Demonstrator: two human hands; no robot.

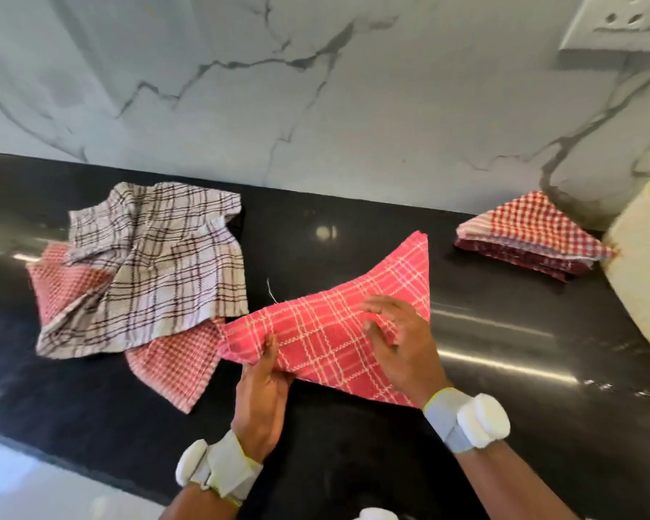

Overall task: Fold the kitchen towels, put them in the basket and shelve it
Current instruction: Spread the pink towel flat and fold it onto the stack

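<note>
A red plaid towel (331, 324) lies folded on the black counter (503, 369) in the middle. My left hand (263, 388) pinches its near left edge, thumb on top. My right hand (398, 343) rests flat on the towel's right half with fingers spread. To the left lies a loose heap: a white towel with dark checks (154, 264) over a red-and-white checked towel (173, 365). A stack of folded red checked towels (533, 234) sits at the back right. The cream basket (646, 279) stands at the right edge, partly out of view.
A marble backsplash (316, 106) rises behind the counter, with a wall socket (623, 20) at the top right. The counter's near edge runs along the lower left, with a pale floor below. Both wrists wear grey bands with white pods.
</note>
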